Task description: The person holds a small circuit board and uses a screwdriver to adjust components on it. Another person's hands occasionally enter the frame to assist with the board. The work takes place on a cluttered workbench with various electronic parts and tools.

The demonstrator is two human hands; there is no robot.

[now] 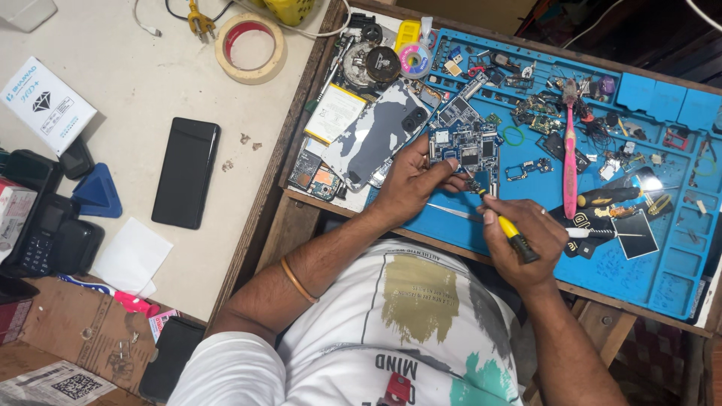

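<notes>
My left hand [410,180] rests on the blue work mat [662,271], its fingers pinching the lower edge of a blue circuit board [466,146]. My right hand [519,240] grips a yellow and black screwdriver [511,231], with the tip pointing up at the board's bottom edge, close to my left fingertips. A grey phone back cover [376,135] lies just left of the board, partly under my left hand.
A pink toothbrush [569,150] and many small parts sit in the mat's trays. Tweezers [451,212] lie below the board. On the white table to the left lie a black phone [186,171], a tape roll [250,47], a white box [45,101] and a blue triangle [98,194].
</notes>
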